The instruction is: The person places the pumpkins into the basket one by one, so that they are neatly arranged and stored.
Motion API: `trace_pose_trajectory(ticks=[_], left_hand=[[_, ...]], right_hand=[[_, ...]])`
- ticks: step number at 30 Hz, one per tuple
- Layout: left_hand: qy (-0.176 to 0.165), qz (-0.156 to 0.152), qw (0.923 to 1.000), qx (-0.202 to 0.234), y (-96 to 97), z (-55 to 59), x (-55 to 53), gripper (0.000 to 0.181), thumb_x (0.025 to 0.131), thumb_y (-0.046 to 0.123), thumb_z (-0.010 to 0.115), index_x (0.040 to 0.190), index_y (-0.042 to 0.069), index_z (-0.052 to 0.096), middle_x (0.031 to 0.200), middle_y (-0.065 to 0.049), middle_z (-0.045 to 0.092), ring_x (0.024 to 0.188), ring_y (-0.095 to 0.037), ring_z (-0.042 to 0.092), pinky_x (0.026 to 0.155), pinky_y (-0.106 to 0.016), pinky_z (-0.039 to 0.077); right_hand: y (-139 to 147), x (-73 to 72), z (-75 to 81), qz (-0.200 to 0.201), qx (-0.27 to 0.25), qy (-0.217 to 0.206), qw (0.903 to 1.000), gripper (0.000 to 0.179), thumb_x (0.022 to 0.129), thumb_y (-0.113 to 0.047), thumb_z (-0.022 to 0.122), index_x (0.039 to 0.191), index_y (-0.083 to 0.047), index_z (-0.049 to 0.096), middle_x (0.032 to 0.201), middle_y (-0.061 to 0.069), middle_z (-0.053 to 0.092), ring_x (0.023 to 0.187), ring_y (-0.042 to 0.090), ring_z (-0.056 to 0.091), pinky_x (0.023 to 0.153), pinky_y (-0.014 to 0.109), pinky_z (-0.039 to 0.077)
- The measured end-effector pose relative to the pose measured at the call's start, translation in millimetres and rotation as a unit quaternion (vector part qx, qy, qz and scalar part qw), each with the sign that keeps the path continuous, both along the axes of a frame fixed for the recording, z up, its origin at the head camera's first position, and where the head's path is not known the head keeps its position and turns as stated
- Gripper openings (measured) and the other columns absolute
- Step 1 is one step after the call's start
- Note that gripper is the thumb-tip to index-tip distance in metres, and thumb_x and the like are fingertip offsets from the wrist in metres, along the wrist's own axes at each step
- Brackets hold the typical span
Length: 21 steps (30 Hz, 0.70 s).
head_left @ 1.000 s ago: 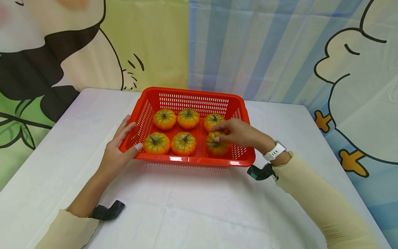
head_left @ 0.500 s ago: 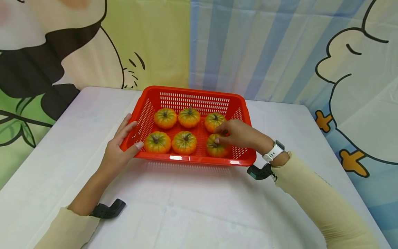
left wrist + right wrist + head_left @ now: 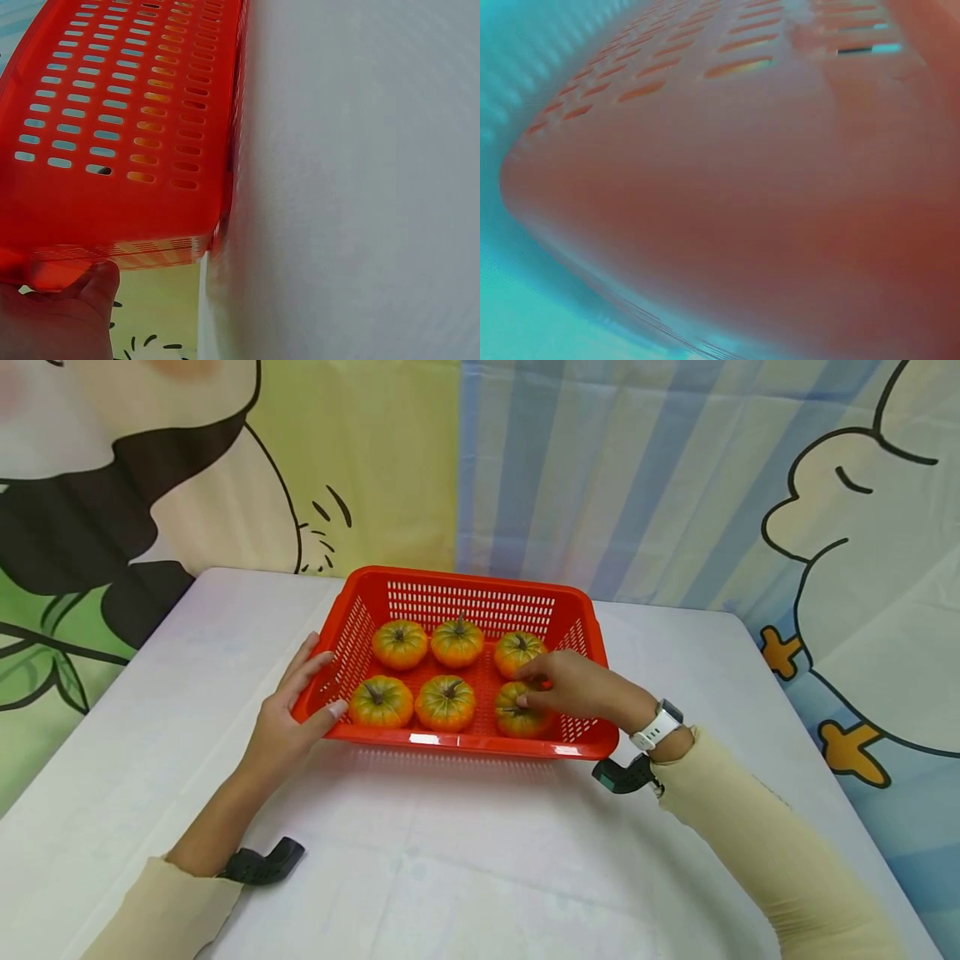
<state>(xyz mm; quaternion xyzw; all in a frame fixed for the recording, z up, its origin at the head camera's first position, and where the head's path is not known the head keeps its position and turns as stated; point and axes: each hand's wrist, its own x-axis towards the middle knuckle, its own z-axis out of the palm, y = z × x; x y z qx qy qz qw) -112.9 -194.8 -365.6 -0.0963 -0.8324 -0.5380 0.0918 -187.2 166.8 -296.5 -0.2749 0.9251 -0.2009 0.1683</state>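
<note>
A red plastic basket with slotted walls stands on the white table, and several small orange-green pumpkins sit in it in two rows. My left hand holds the basket's left end, thumb over the rim and fingers spread along the side. In the left wrist view, part of that hand shows at the red rim. My right hand reaches over the right end and holds the front-right pumpkin between thumb and fingers. Behind it is the back-right pumpkin. The right wrist view is filled by the blurred basket wall.
Two pumpkins, one back left and one back middle, sit near the far wall. In front are a left pumpkin and a middle pumpkin. A printed cloth backdrop hangs behind the white table.
The front-right pumpkin under my right hand has shifted slightly left within the basket. My left hand keeps its place on the rim.
</note>
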Motion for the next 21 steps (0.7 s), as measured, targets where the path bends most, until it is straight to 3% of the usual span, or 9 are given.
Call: trace_pose_trajectory(ticks=[10, 21], left_hand=[[0.005, 0.0, 1.0, -0.007, 0.6, 0.1, 0.6, 0.063, 0.092, 0.021, 0.063, 0.15, 0.013, 0.039, 0.16, 0.011, 0.016, 0.145, -0.017, 0.02, 0.089, -0.025, 0.047], [-0.002, -0.002, 1.0, 0.0, 1.7, 0.0, -0.7, 0.063, 0.092, 0.021, 0.064, 0.15, 0.015, 0.04, 0.16, 0.013, 0.016, 0.145, -0.015, 0.019, 0.088, -0.02, 0.046]], right_hand=[[9, -0.6, -2.4, -0.008, -0.081, 0.011, 0.9966, 0.041, 0.089, -0.019, 0.073, 0.127, -0.006, 0.065, 0.121, 0.006, 0.066, 0.106, 0.017, 0.059, 0.089, 0.035, 0.053], [14, -0.3, -1.2, -0.016, -0.118, 0.024, 0.9926, 0.036, 0.092, -0.023, 0.069, 0.125, -0.007, 0.067, 0.117, 0.005, 0.068, 0.104, 0.016, 0.06, 0.088, 0.036, 0.052]])
